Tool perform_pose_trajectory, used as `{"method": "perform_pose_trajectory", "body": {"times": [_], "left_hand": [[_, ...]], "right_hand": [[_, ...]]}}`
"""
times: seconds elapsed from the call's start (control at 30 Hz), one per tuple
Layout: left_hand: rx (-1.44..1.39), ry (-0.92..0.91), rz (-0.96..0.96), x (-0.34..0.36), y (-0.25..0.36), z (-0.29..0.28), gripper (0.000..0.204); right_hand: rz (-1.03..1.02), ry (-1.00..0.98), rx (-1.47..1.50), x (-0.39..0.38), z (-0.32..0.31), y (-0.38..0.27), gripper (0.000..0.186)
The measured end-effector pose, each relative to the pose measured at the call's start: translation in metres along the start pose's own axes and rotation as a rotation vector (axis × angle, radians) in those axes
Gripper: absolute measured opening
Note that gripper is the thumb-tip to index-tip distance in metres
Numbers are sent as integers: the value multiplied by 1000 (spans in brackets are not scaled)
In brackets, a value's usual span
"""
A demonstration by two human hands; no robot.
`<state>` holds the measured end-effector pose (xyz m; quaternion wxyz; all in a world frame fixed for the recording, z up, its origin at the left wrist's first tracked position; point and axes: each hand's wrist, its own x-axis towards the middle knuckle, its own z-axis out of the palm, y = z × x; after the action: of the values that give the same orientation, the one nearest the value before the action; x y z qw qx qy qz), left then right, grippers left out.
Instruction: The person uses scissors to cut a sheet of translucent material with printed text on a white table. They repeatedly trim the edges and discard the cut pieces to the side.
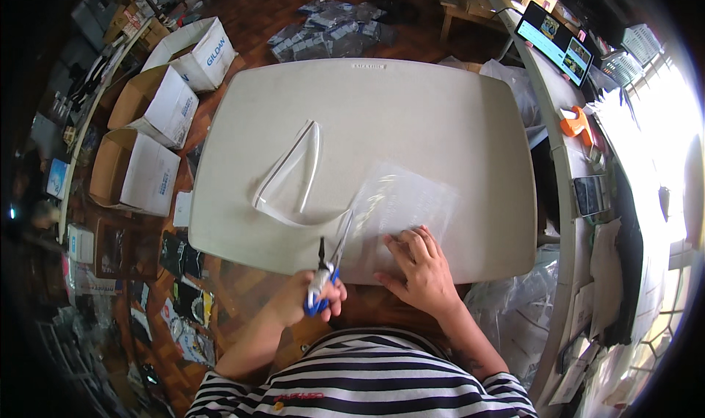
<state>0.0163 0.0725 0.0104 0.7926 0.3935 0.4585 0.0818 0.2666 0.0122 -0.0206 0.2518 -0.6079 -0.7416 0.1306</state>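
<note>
My left hand (321,297) is closed around the blue handles of a pair of scissors (342,243), blades pointing away from me. A narrow dark tip stands up beside the blades; I cannot make out what it belongs to. The blades lie along the left edge of a clear plastic sheet (411,198) with pale print on it. From that edge a narrow, translucent strip (273,181) with a dark line curls out to the left; whether it is still joined to the sheet I cannot tell. My right hand (422,267) lies on the sheet's near part, fingers spread.
The pale table (257,102) has rounded corners. Cardboard boxes (150,176) stand on the floor at left, and bagged items (330,33) lie beyond the table. On the right-hand counter are a tablet (554,42), an orange-handled tool (576,126) and a phone (591,195).
</note>
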Motion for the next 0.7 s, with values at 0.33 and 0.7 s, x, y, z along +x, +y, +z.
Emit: {"method": "perform_pose_trajectory", "body": {"times": [0.33,0.7], "left_hand": [[411,66,-54,-47,-39,16,31],[456,92,-4,-32,-45,24,28]], "right_hand": [[70,-51,-30,-3,10,-28,60],[37,182,23,-3,23,-17,30]]}}
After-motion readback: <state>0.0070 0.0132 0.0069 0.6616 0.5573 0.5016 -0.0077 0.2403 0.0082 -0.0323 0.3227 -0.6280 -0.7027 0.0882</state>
